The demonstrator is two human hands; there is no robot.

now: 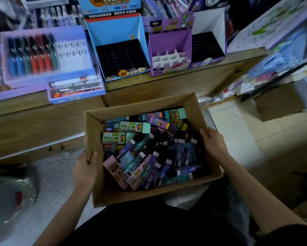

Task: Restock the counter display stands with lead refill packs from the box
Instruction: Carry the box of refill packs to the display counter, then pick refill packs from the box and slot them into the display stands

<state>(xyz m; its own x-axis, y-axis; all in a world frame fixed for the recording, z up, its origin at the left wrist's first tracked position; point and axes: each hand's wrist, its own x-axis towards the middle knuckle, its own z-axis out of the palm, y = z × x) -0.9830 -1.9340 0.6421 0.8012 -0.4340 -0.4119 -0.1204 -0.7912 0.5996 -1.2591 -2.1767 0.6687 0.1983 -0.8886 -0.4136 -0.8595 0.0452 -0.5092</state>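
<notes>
a: where do the small, many-coloured lead refill packs (pixel 145 153) lie?
b: heaped every way inside the open brown cardboard box (pixel 190 103) — no common long axis.
a: and the hands?
b: left hand (pixel 85 169) and right hand (pixel 213 142) each clasp a box wall; the empty blue card display stand (pixel 113 29) lies beyond, up on the wooden counter (pixel 202 80).

A: Any print we can read? The purple display stand (pixel 168 50) carries "100" in yellow on its header.

B: Got it. In the box (pixel 193 103), a green-capped pack (pixel 134 126) shows "200", seen upside down.

A: And the blue display stand (pixel 117 32)?

B: Large Chinese characters on header and front lip, too blurred to read.
</notes>
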